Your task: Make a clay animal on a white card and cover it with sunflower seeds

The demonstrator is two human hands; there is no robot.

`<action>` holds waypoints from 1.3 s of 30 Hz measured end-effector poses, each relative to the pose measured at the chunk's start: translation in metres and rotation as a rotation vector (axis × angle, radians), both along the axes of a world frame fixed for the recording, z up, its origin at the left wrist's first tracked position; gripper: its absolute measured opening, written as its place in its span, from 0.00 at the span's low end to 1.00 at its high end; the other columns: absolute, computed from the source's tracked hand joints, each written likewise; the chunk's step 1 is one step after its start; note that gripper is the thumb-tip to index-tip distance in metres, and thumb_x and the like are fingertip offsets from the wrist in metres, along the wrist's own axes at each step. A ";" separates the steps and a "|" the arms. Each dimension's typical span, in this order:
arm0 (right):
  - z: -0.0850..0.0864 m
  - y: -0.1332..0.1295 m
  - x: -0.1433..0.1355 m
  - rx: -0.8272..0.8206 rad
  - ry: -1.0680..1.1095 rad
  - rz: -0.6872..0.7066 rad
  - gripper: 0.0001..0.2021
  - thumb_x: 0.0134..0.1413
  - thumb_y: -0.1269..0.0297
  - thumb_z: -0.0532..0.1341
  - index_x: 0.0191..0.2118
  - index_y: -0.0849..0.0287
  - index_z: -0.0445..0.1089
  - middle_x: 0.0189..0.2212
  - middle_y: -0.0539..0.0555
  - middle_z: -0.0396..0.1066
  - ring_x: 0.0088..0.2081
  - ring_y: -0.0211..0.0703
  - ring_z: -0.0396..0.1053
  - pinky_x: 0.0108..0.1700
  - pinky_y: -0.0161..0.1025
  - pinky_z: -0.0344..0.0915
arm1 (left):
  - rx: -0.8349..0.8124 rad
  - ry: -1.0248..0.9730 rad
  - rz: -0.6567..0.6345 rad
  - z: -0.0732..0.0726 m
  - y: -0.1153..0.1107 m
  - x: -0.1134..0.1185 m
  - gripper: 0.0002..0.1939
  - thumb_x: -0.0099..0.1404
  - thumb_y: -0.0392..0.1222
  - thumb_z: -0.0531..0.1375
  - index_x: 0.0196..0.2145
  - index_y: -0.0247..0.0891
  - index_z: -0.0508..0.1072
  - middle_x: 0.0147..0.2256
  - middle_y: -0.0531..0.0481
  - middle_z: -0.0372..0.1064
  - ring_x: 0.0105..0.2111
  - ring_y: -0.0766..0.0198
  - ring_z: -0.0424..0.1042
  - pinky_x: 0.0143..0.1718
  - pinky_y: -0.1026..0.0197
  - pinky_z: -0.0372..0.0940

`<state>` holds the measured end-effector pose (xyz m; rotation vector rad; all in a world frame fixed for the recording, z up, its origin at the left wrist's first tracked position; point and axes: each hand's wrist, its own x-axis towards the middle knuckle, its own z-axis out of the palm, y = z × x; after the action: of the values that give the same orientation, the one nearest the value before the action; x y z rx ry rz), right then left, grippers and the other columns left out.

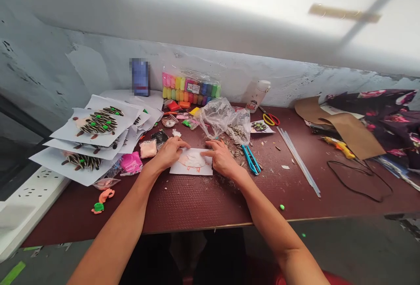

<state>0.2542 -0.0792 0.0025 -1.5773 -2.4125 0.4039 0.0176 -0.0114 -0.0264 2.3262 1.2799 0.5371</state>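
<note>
A small white card (206, 171) lies on the table in front of me, with a flattened pale clay shape (193, 159) and short orange marks below it. My left hand (171, 150) rests at the card's upper left corner, fingers stretched toward the clay and nothing seen in them. On the other side, my right hand (222, 157) reaches over the card's right edge, its fingertips touching or just over the clay's rim; the fingers are apart. A blue utility knife (251, 160) lies to the right of that hand, and loose sunflower seeds (236, 150) are scattered just beyond it.
Finished seed-hedgehog sheets (95, 123) are stacked at left. Colored clay packs (191, 90), a plastic bag (215, 114) and a white bottle (258, 96) stand behind. Scissors (271, 119), clear sticks (299, 161) and a corded yellow glue gun (339, 146) lie right.
</note>
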 end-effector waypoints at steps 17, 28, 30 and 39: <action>0.012 -0.006 -0.005 0.125 -0.170 0.119 0.20 0.67 0.71 0.58 0.56 0.40 0.75 0.66 0.56 0.61 0.69 0.56 0.49 0.64 0.59 0.51 | -0.022 -0.013 -0.031 -0.002 0.000 -0.004 0.24 0.59 0.27 0.54 0.44 0.47 0.84 0.41 0.47 0.71 0.44 0.58 0.69 0.52 0.56 0.65; -0.002 0.003 0.004 0.081 0.011 0.030 0.21 0.64 0.76 0.55 0.51 0.46 0.79 0.63 0.57 0.66 0.66 0.53 0.55 0.65 0.58 0.51 | -0.022 -0.027 -0.030 -0.004 0.000 -0.004 0.23 0.60 0.28 0.54 0.43 0.48 0.84 0.41 0.47 0.70 0.43 0.58 0.68 0.51 0.55 0.65; -0.002 0.003 0.003 0.080 0.017 0.015 0.22 0.64 0.77 0.56 0.54 0.46 0.77 0.64 0.58 0.64 0.67 0.54 0.54 0.65 0.58 0.52 | -0.012 -0.034 -0.033 -0.005 0.000 -0.005 0.23 0.60 0.29 0.54 0.43 0.48 0.84 0.41 0.47 0.70 0.43 0.57 0.68 0.51 0.55 0.65; 0.000 0.002 0.003 0.051 -0.014 0.026 0.22 0.64 0.76 0.57 0.55 0.45 0.76 0.65 0.58 0.63 0.68 0.54 0.51 0.65 0.58 0.50 | 0.027 -0.072 0.014 -0.008 -0.005 -0.002 0.24 0.59 0.28 0.53 0.42 0.47 0.84 0.40 0.48 0.69 0.42 0.58 0.67 0.50 0.55 0.65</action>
<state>0.2573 -0.0768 0.0025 -1.5343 -2.4362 0.3348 0.0156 -0.0160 -0.0341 2.2992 1.2644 0.6408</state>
